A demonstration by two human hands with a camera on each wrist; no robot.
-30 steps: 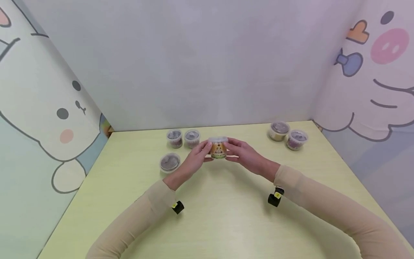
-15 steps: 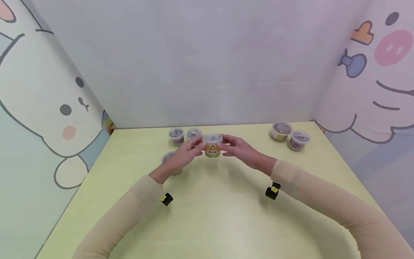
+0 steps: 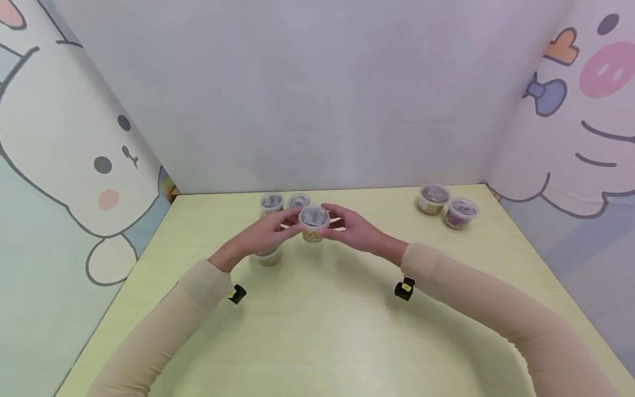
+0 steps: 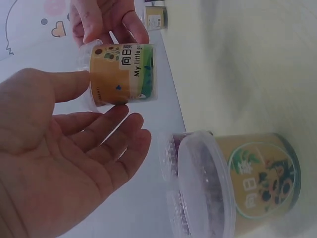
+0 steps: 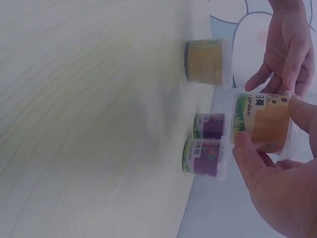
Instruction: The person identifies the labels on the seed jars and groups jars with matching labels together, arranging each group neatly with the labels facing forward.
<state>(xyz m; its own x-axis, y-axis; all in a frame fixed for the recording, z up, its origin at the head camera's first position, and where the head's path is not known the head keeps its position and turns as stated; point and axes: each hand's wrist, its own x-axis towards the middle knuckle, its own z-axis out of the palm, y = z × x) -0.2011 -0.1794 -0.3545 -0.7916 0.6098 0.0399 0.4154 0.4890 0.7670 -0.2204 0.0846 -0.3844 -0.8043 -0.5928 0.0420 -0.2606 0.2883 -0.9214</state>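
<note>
A small lidded plastic cup (image 3: pixel 312 234) with an orange and green printed label is held up above the table between both hands. My left hand (image 3: pixel 258 236) pinches its left side; in the left wrist view the thumb lies by the lid (image 4: pixel 88 74) and fingertips touch the wall. From the right, my right hand (image 3: pixel 361 231) grips the same cup, thumb near the lid rim and a finger on the label in the right wrist view. The clear lid faces up and tilts toward the head camera. Partly behind my left hand stands another orange-labelled cup (image 3: pixel 269 257).
Two purple-labelled cups (image 5: pixel 204 157) stand farther back on the pale yellow table (image 3: pixel 317 331). At the back right are a yellowish cup (image 3: pixel 434 200) and a purple one (image 3: pixel 461 214). A pale curtain (image 3: pixel 317 110) rises behind the table, with cartoon-printed panels at both sides.
Both hands have carried the cup leftward, and its lid now tips more toward the head camera. My left hand has come over the front left cup. The other cups stay put.
</note>
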